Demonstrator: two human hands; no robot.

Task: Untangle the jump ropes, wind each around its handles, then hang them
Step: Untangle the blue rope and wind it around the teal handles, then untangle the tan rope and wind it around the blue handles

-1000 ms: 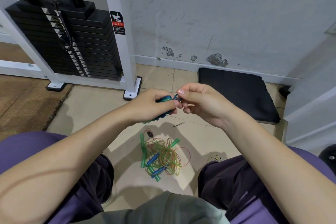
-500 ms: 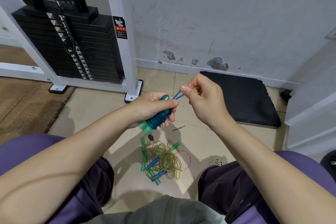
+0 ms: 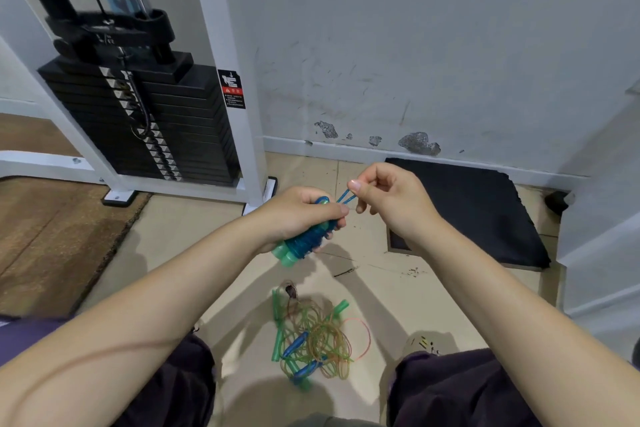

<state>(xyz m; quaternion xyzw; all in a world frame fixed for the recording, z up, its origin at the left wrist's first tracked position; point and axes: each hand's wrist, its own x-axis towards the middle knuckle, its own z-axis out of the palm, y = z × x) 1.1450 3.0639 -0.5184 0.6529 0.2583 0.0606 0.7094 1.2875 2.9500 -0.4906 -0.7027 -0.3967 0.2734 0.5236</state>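
Gripping the wound blue jump rope bundle (image 3: 306,236) in your left hand (image 3: 298,215), you're curling your fingers round the handles with the green ends poking out below. Your right hand (image 3: 391,198) is pinching a short blue loop of rope (image 3: 346,197) sticking out of the bundle's top, thumb and forefinger closed on it. You're holding all this above the tiled floor (image 3: 180,239), and the tangled pile of ropes (image 3: 313,340) is lying down there between your knees, near the black mat (image 3: 485,211).

Rope pile (image 3: 313,340) below hands (image 3: 346,211)
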